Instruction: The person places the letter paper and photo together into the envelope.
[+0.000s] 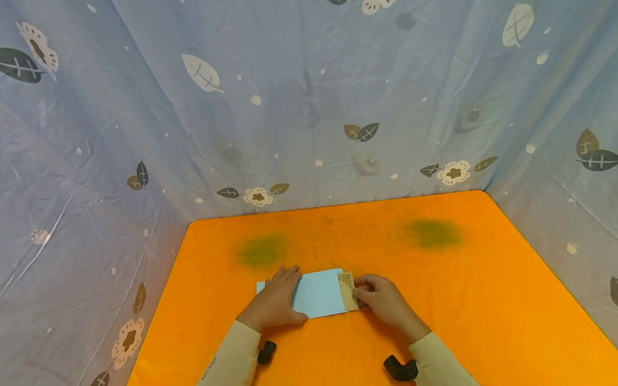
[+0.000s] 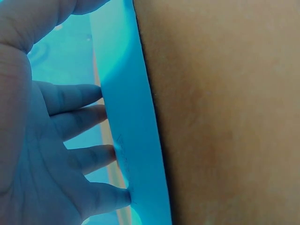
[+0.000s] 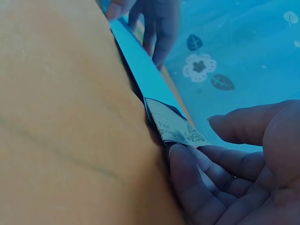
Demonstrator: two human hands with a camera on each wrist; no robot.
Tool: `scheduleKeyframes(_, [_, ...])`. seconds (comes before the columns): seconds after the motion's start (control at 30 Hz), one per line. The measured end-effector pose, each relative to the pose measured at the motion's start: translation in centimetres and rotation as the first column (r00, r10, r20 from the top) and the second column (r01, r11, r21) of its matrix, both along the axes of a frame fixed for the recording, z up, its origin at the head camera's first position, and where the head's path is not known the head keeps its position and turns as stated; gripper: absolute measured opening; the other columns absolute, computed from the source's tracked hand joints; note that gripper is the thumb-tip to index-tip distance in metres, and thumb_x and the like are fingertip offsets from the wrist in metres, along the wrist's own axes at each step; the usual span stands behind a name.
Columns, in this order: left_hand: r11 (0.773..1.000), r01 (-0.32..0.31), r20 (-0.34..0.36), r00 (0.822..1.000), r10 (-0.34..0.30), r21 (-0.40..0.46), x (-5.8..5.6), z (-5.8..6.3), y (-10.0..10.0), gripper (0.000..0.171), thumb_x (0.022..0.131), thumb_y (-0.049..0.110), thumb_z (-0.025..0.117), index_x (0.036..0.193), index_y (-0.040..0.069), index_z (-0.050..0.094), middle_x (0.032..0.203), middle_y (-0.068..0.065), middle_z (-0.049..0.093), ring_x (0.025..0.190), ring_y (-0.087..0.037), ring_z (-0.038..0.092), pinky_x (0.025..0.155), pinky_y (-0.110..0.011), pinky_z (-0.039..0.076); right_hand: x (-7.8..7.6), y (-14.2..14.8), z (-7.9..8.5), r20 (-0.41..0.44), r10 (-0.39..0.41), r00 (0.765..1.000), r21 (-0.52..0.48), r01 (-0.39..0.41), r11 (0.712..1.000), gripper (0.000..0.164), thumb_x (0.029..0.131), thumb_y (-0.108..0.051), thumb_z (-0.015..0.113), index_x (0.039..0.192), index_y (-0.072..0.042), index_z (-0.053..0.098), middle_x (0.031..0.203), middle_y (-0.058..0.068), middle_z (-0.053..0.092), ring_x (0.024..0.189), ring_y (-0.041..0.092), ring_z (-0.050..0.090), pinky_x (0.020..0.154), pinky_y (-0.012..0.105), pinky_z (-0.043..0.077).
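A light blue paper envelope (image 1: pixel 319 294) lies on the orange table. From its right end sticks out a tan printed paper (image 1: pixel 347 291), with the word "Paper" and a dark speckled pattern legible in the right wrist view. My left hand (image 1: pixel 276 300) rests across the envelope's left part, thumb and fingers spread along its two long edges. In the left wrist view its fingertips touch one edge of the envelope. My right hand (image 1: pixel 383 303) holds the outer end of the tan paper between thumb and curled fingers. How far the paper reaches inside the envelope is hidden.
The orange table (image 1: pixel 483 300) has two dark greenish smudges towards its back. A blue-grey curtain (image 1: pixel 309 107) with leaf and flower prints hangs behind and at both sides. Black curved devices (image 1: pixel 401 369) are attached at both wrists, beside the cream sleeves.
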State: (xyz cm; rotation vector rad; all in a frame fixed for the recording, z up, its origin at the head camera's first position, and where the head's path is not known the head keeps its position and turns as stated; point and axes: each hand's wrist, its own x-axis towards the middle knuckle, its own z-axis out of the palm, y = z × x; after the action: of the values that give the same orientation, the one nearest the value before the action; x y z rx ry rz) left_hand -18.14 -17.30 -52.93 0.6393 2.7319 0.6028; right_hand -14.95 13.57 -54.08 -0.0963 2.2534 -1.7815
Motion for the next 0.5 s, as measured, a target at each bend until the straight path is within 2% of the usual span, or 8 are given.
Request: scheduleKeyframes(0.5, [1.0,0.003,-0.005,1.0,-0.003,0.005,-0.04,-0.17,0.0,0.102,0.081,0.048,0.09,0.163,0.005,0.047,0.175,-0.013,0.032,0.161,-0.044,0.022,0.118,-0.079,0.026,0.01,-0.58,-0.12,0.009,0.01,1.0,-0.015,-0.01,1.0,0.033,0.109,-0.01,0.068,0.135,0.01,0.066,0.099,0.012,0.07,0.085,0.028,0.07,0.077,0.039,0.064])
